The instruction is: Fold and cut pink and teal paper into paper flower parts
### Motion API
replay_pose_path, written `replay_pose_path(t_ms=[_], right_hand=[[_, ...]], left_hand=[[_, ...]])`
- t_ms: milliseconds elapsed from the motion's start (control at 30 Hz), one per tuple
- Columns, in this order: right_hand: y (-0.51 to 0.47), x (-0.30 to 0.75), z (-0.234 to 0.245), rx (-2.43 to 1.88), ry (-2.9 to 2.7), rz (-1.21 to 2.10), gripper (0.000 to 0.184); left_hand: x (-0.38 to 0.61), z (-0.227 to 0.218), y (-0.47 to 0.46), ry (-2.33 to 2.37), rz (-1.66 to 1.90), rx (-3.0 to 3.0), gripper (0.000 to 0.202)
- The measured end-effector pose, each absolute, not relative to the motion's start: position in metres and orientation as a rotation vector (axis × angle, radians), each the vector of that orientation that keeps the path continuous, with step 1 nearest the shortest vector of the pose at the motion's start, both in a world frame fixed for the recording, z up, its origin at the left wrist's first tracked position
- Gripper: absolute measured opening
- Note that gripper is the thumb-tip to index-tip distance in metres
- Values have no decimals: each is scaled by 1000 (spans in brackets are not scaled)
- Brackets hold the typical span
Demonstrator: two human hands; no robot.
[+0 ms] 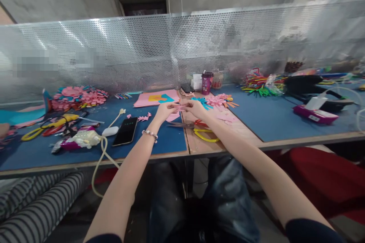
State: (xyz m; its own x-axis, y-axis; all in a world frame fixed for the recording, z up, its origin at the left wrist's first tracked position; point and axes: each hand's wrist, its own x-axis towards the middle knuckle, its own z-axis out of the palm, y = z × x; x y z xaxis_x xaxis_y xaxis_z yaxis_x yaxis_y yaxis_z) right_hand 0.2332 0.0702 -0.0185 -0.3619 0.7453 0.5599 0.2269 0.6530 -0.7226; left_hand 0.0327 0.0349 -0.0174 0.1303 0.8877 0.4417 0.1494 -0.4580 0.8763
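My left hand (167, 111) and my right hand (195, 108) meet over the middle of the table, fingers pinched together on a small piece of pink paper (179, 108). The fingers cover most of that piece, so its shape is hard to make out. Just below my hands lie scissors (207, 140) with yellow and red handles, their blades pointing left. A stack of pink sheets (142, 99), with yellow and blue paper on top, sits behind my left hand. Beyond my right hand are cut pink paper strips (217, 100) and blue paper strips (202, 102).
A black phone (125, 131) and a white earbud case (110, 131) lie to the left. Farther left is a heap of pink paper pieces (78, 98). A purple cup (207, 82) stands at the back, and a purple box (315, 114) lies right. A perforated metal screen (114, 57) borders the table.
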Motion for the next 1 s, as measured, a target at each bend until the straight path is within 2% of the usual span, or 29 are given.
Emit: replay_pose_path(t_ms=[467,700,1000], right_hand=[[71,237,-19,-807,-1984,568,32],[59,234,-15,-730,-1929,846,35],[44,236,-6,-822,-2005,918,37]], left_hand=[[36,-15,30,1065,1366,1762,35],[36,-11,26,1063,1401,1803,33],[42,-12,26,1114,1413,1923,24]])
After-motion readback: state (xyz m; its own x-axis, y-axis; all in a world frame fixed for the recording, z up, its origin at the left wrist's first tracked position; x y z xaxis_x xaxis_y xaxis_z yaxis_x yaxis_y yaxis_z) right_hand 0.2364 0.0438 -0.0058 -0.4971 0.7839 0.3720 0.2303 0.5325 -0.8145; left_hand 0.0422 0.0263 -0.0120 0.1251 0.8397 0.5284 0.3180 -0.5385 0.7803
